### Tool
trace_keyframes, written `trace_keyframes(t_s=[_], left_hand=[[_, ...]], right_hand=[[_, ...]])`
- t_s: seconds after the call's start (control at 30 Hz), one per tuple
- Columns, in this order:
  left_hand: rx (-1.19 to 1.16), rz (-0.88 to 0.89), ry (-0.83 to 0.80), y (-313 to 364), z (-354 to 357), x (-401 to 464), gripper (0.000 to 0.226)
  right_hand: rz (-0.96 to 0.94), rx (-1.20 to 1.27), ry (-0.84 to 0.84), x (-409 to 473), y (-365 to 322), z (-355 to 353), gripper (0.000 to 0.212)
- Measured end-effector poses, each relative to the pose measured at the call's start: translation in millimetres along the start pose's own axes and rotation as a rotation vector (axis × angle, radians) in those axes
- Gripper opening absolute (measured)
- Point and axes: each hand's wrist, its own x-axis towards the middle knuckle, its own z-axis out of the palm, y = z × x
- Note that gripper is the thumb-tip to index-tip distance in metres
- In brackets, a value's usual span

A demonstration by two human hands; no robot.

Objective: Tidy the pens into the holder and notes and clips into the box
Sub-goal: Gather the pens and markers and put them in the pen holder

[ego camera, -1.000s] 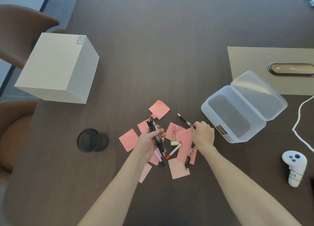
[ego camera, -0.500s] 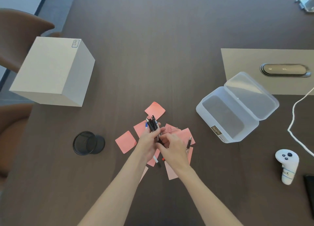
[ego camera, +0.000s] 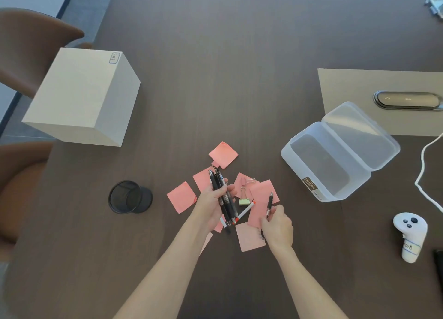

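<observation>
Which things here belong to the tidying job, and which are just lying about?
Job: pens in left hand, black pen in right hand, white pen, notes, clips, holder, plastic box.

Lying about: cardboard box, controller, cable.

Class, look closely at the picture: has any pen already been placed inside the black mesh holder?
No. The black mesh holder shows only its bare inside, while the left hand grips the bundle of pens.

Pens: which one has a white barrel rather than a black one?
The white pen with red ends, lying on the table between the hands; every other pen is black.
</observation>
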Motion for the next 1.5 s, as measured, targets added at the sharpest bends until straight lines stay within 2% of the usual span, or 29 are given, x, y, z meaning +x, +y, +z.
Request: trace_keyframes(t_s=[0.07,0.17,0.3,0.47,0.6,0.77,0.9,1.03,1.3,1.4,1.5], left_hand=[[-0.007,-0.005,0.0,0,-1,-1,0.031],[-0.017,-0.008,0.017,1,-3,-1,0.03],[-0.037,0.019,-0.005,3,-3,-5,0.028],[-0.048,0.074,-0.074,8,-7,-11,0.033],[-0.142,0.09,-0.053,17,-14,-16,0.03],[-0.139,0.145,-0.024,29,-33,-27,0.012],[-0.13,0.225,0.088,44,-56,-38,0.022],[-0.06,0.343,0.237,60,-92,-47,0.028],[0.038,0.574,0.545,94,-161,-70,0.022],[0.13,0.651,0.646,96,-176,-70,0.021],[0.135,0.637,0.648,93,-183,-67,0.026]], right_hand=[[0.0,0.067,0.039,-1,-2,-2,0.02],[-0.047,0.343,0.082,-10,-20,-16,0.013],[-0.304,0.493,0.032,-31,-61,-33,0.007],[-0.48,0.43,-0.117,-45,-97,-25,0.014],[-0.541,0.306,-0.124,-44,-110,-6,0.012],[-0.687,0.081,-0.09,-50,-132,11,0.013],[-0.77,0.054,-0.104,-60,-155,28,0.016],[-0.883,0.067,-0.17,-75,-189,44,0.01],[-1.116,0.008,-0.229,-112,-261,84,0.011],[-1.114,-0.03,-0.27,-118,-279,99,0.013],[-1.057,-0.022,-0.318,-117,-286,112,0.015]])
